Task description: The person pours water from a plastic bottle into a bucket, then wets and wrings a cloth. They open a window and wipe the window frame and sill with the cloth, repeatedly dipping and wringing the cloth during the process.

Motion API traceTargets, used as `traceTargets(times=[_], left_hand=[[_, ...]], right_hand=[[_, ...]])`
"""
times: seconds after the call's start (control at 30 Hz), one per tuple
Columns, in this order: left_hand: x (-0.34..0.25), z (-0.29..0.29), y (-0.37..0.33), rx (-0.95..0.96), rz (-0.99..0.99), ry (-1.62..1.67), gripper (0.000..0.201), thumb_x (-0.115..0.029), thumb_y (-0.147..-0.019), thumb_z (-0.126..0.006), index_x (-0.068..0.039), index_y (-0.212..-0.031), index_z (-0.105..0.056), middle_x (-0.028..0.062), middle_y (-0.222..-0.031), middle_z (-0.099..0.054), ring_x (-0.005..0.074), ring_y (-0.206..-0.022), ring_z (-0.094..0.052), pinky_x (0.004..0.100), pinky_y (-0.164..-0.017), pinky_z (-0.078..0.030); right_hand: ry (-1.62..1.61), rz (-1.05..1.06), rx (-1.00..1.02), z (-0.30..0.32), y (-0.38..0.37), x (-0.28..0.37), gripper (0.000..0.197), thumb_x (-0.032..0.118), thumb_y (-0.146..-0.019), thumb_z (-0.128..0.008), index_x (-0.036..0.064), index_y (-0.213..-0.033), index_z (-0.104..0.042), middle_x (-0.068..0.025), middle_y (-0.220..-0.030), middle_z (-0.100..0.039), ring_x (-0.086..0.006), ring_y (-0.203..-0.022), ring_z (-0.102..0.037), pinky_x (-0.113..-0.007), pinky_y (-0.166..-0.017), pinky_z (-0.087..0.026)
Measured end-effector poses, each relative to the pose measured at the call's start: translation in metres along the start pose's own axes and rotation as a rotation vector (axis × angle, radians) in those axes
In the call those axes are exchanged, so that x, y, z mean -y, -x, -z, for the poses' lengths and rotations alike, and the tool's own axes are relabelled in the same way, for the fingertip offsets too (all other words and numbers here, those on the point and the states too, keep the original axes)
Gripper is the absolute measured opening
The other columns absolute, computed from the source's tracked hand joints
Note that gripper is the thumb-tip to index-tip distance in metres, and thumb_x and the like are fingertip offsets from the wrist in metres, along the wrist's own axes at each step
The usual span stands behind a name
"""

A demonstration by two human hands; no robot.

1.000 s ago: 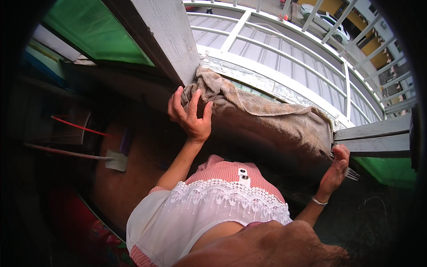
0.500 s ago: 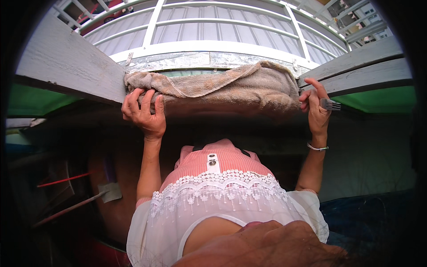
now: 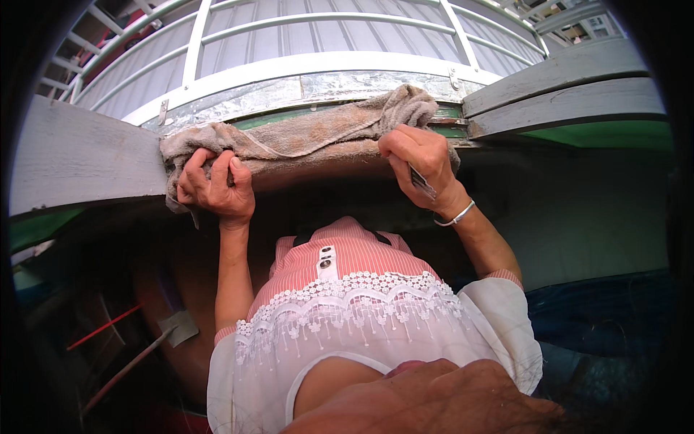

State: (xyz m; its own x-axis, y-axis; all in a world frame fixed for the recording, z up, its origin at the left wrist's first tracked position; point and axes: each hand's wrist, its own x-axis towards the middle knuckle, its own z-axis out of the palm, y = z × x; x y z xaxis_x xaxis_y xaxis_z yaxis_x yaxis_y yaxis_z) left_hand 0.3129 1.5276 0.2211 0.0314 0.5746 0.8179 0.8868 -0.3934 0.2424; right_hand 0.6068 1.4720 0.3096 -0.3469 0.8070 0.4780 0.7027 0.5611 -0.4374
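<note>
A worn beige-grey towel point(image 3: 318, 137) lies along the window sill point(image 3: 271, 99), bunched at both ends. My left hand point(image 3: 219, 189) is closed on the towel's left end, its fingertips dug into the cloth. In a fist, my right hand point(image 3: 425, 160) presses against the towel's right part, just below a crumpled hump. A metal fork point(image 3: 422, 184) is held in that fist, its tines poking out toward the wrist. The fork's handle is hidden by the fingers. Whether those fingers also pinch the cloth, I cannot tell.
Grey wooden window casements stand open at the left point(image 3: 87, 155) and right point(image 3: 564, 105). Beyond the sill runs a white metal railing point(image 3: 325, 23). A stick with a flat pale end point(image 3: 181, 329) and a red rod point(image 3: 105, 327) are at the lower left.
My right hand has moved left from the casement onto the towel and closed into a fist around the fork. The towel's right end has bunched inward, baring sill there. My left hand keeps its hold.
</note>
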Motion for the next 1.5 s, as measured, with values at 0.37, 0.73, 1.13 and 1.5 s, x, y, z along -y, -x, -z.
traceTargets(times=[0.37, 0.73, 1.13, 1.5], left_hand=[[0.002, 0.001, 0.002, -0.018, 0.003, 0.025, 0.013, -0.027, -0.081, -0.062, -0.016, -0.078, -0.069, 0.0012, -0.095, -0.06, 0.0219, -0.091, -0.054, 0.0377, -0.089, -0.031], [0.009, -0.003, 0.005, -0.08, -0.054, -0.002, 0.014, -0.026, -0.082, -0.061, -0.016, -0.077, -0.07, 0.0009, -0.092, -0.059, 0.0219, -0.09, -0.054, 0.0373, -0.088, -0.032], [0.011, -0.004, 0.008, -0.126, -0.072, 0.006, 0.018, -0.025, -0.082, -0.058, -0.013, -0.076, -0.07, 0.0024, -0.09, -0.059, 0.0232, -0.089, -0.053, 0.0395, -0.088, -0.032], [0.012, -0.01, 0.008, -0.135, -0.1, 0.016, 0.024, -0.028, -0.087, -0.056, -0.012, -0.077, -0.071, 0.0052, -0.092, -0.06, 0.0253, -0.09, -0.054, 0.04, -0.088, -0.034]], right_hand=[[0.438, -0.265, 0.0, 0.034, 0.043, -0.039, 0.012, 0.001, -0.079, -0.057, 0.005, -0.075, -0.047, -0.0129, -0.065, -0.05, -0.0355, -0.062, -0.056, -0.043, -0.052, -0.042], [0.143, -0.58, 0.187, 0.071, 0.02, -0.054, 0.01, 0.007, -0.084, -0.047, 0.0035, -0.078, -0.053, -0.0174, -0.068, -0.053, -0.036, -0.064, -0.053, -0.041, -0.059, -0.043], [-0.16, -0.514, 0.159, 0.068, 0.014, -0.05, 0.012, 0.007, -0.084, -0.045, 0.0003, -0.074, -0.045, -0.0106, -0.062, -0.044, -0.0201, -0.058, -0.043, -0.036, -0.056, -0.039], [0.081, -0.107, 0.224, -0.003, -0.005, 0.0, 0.013, 0.002, -0.075, -0.06, 0.0054, -0.081, -0.049, -0.0141, -0.071, -0.056, -0.0378, -0.067, -0.059, -0.045, -0.057, -0.045]])
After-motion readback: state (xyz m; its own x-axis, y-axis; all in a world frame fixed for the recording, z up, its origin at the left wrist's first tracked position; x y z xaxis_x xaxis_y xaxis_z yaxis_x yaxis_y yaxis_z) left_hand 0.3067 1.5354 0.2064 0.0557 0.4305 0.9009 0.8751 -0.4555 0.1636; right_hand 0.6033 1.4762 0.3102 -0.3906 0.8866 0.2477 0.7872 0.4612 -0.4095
